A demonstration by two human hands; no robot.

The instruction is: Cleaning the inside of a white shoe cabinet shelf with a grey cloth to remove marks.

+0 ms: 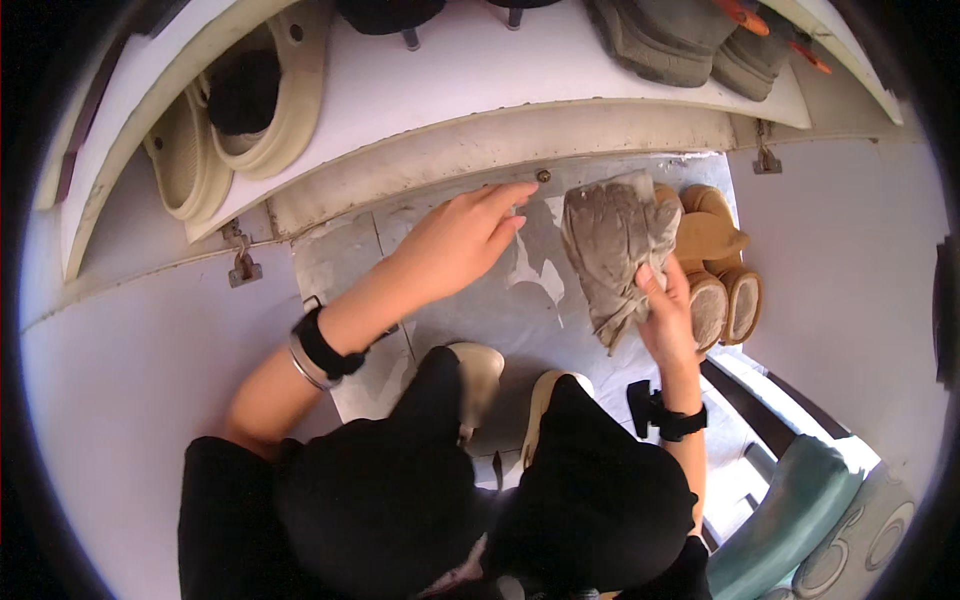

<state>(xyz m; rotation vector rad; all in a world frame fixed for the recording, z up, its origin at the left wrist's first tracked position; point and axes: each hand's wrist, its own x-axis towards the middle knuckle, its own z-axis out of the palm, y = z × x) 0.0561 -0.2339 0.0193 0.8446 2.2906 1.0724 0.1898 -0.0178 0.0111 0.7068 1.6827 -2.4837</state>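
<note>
My right hand grips a crumpled grey-brown cloth at its lower end, in front of the white shoe cabinet. Left of it, my left hand is held out over the grey tiled floor, with nothing in it. Its fingertips point towards a small round metal knob at the cabinet's lower edge. A gap separates the fingers from the cloth.
Brown boots or slippers with fleecy lining stand beside the cloth. Cream clogs and grey shoes rest on the white shelf above. Open white doors flank both sides. A green cushion-like thing lies at lower right.
</note>
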